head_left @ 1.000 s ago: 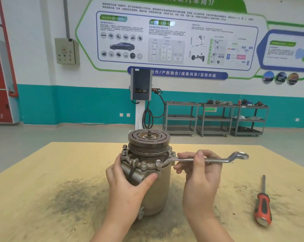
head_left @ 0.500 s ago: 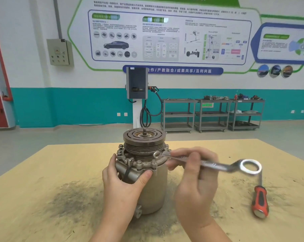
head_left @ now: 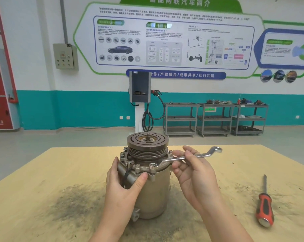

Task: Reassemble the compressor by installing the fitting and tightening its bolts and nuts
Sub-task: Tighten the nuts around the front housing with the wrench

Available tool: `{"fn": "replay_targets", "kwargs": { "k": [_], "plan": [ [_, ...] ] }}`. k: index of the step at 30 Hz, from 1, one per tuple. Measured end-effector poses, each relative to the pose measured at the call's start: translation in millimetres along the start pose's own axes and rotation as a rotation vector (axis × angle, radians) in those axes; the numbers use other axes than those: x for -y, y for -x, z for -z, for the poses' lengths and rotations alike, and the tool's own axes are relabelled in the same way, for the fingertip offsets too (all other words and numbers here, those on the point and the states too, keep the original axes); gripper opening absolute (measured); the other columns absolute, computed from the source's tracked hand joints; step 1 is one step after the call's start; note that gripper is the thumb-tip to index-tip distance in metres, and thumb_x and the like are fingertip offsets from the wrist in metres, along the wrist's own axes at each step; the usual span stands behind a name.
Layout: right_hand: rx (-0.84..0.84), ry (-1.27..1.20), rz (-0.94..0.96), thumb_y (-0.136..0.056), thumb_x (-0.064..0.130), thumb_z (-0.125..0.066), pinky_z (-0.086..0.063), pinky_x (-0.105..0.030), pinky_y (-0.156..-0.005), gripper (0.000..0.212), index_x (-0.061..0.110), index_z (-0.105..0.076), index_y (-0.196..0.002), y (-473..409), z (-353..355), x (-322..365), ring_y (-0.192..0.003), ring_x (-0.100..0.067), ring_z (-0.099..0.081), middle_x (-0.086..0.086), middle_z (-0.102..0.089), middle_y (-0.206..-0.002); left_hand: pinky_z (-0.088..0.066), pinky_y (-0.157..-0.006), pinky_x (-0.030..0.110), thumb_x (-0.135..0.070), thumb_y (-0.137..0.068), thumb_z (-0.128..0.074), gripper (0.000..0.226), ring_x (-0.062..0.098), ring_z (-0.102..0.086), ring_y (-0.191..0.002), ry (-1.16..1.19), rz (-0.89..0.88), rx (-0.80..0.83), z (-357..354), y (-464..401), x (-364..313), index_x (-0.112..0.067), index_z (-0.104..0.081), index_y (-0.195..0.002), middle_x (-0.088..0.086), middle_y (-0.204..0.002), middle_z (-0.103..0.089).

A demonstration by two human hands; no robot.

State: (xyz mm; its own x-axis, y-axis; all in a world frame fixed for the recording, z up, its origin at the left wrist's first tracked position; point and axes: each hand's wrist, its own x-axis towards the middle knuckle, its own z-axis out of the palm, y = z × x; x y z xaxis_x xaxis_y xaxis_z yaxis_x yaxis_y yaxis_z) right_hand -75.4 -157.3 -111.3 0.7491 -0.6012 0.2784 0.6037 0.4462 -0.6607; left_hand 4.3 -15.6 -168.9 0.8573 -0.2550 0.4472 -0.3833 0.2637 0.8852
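Note:
The compressor (head_left: 154, 194) stands upright on the wooden table (head_left: 43, 180), its dark grooved pulley (head_left: 147, 143) on top. A bolted flange with several bolts and nuts rings the body just under the pulley. My left hand (head_left: 125, 186) grips the compressor's left side, thumb pressed below the flange. My right hand (head_left: 194, 172) holds a silver ring spanner (head_left: 187, 157) by its shaft. The spanner's near ring sits on a front bolt (head_left: 153, 165) of the flange; its far ring points up and right.
A red-and-black screwdriver (head_left: 264, 206) lies on the table at the right. Dark grime stains the tabletop around the compressor. Beyond the table stand a charging post (head_left: 139, 95) and three grey shelf carts (head_left: 215, 117) along the wall.
The spanner swung from pointing right and down back up to the right, and its near ring has moved to a bolt nearer the front. My left hand kept its grip on the compressor.

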Motion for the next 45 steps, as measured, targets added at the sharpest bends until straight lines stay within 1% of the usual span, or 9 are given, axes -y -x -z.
{"fn": "replay_targets", "kwargs": {
  "k": [7, 12, 18, 21, 25, 30, 34, 39, 45],
  "plan": [
    [-0.057, 0.194, 0.405, -0.102, 0.016, -0.039, -0.05, -0.025, -0.054, 0.012, 0.014, -0.048, -0.095, 14.9, -7.1, -20.1, -0.053, -0.019, -0.06, -0.007, -0.067, -0.072, -0.026, -0.116, 0.036, -0.068, -0.037, -0.081, 0.143, 0.004, -0.025, -0.137, -0.151, -0.024, 0.002, -2.5, -5.1, 5.9, -0.034, -0.006, -0.155, -0.026, -0.136, -0.021],
    [0.061, 0.457, 0.906, -0.101, 0.036, -0.044, -0.051, -0.033, -0.063, 0.015, 0.035, -0.058, -0.096, 42.2, -18.2, -45.5, -0.064, -0.027, -0.063, -0.001, -0.065, -0.088, -0.035, -0.109, 0.034, -0.068, -0.035, -0.084, 0.13, 0.005, -0.034, -0.132, -0.2, -0.019, -0.078, -2.7, -11.5, 15.4, -0.035, -0.026, -0.146, -0.023, -0.13, -0.034],
    [0.249, 0.815, 1.032, -0.102, 0.04, -0.044, -0.049, -0.02, -0.072, 0.023, 0.025, -0.058, -0.092, 51.9, -28.0, -56.0, -0.084, -0.009, -0.062, 0.01, -0.059, -0.093, -0.043, -0.102, 0.037, -0.058, -0.028, -0.073, 0.108, 0.017, -0.05, -0.123, -0.123, 0.009, -0.121, -4.3, -11.9, 19.5, -0.044, -0.035, -0.129, -0.01, -0.129, -0.043],
    [0.275, 0.779, 0.957, -0.103, 0.042, -0.039, -0.049, -0.02, -0.072, 0.025, 0.028, -0.058, -0.098, 48.4, -24.6, -35.8, -0.081, -0.008, -0.064, 0.011, -0.062, -0.095, -0.042, -0.105, 0.038, -0.067, -0.027, -0.087, 0.125, 0.013, -0.046, -0.128, -0.136, -0.014, -0.094, -1.8, -12.4, 19.5, -0.039, -0.034, -0.136, -0.014, -0.133, -0.04],
    [0.059, 0.385, 0.645, -0.104, 0.025, -0.035, -0.049, -0.026, -0.057, 0.022, 0.026, -0.054, -0.095, 36.9, -20.3, -11.3, -0.057, -0.02, -0.062, -0.007, -0.068, -0.079, -0.035, -0.113, 0.048, -0.058, -0.034, -0.084, 0.127, 0.016, -0.038, -0.136, -0.109, -0.022, -0.062, -2.0, -10.2, 13.9, -0.035, -0.029, -0.146, -0.016, -0.137, -0.034],
    [-0.066, 0.078, 0.313, -0.104, 0.007, -0.029, -0.046, -0.025, -0.046, 0.022, 0.008, -0.049, -0.094, 19.7, -9.3, -4.4, -0.048, -0.022, -0.056, -0.013, -0.066, -0.068, -0.032, -0.108, 0.033, -0.066, -0.033, -0.077, 0.133, 0.004, -0.032, -0.127, -0.188, -0.036, -0.105, -6.6, -5.8, 11.0, -0.03, -0.025, -0.15, -0.015, -0.131, -0.031],
    [-0.049, 0.005, 0.162, -0.103, 0.005, -0.028, -0.043, -0.026, -0.043, 0.021, 0.006, -0.047, -0.094, 14.0, -6.9, -0.2, -0.046, -0.022, -0.052, -0.012, -0.062, -0.064, -0.032, -0.113, 0.035, -0.064, -0.037, -0.08, 0.127, 0.009, -0.038, -0.131, -0.163, -0.015, -0.085, -5.3, -3.1, 9.8, -0.032, -0.028, -0.148, -0.016, -0.13, -0.034],
    [-0.003, -0.016, -0.002, -0.102, 0.005, -0.029, -0.042, -0.024, -0.043, 0.019, 0.007, -0.045, -0.093, 2.3, -2.8, 6.5, -0.045, -0.018, -0.05, -0.009, -0.06, -0.061, -0.028, -0.104, 0.026, -0.065, -0.035, -0.078, 0.14, -0.016, -0.025, -0.109, -0.219, -0.005, -0.084, -8.0, -2.8, 7.1, -0.034, -0.01, -0.153, -0.032, -0.11, -0.022],
    [0.008, -0.014, 0.001, -0.102, 0.005, -0.03, -0.045, -0.024, -0.045, 0.018, 0.007, -0.045, -0.093, -4.9, 0.0, 0.8, -0.046, -0.017, -0.053, -0.008, -0.062, -0.062, -0.027, -0.099, 0.023, -0.073, -0.034, -0.074, 0.14, -0.016, -0.027, -0.106, -0.259, -0.001, -0.089, -7.3, -3.0, 7.2, -0.033, -0.012, -0.153, -0.032, -0.11, -0.023]
  ]
}}
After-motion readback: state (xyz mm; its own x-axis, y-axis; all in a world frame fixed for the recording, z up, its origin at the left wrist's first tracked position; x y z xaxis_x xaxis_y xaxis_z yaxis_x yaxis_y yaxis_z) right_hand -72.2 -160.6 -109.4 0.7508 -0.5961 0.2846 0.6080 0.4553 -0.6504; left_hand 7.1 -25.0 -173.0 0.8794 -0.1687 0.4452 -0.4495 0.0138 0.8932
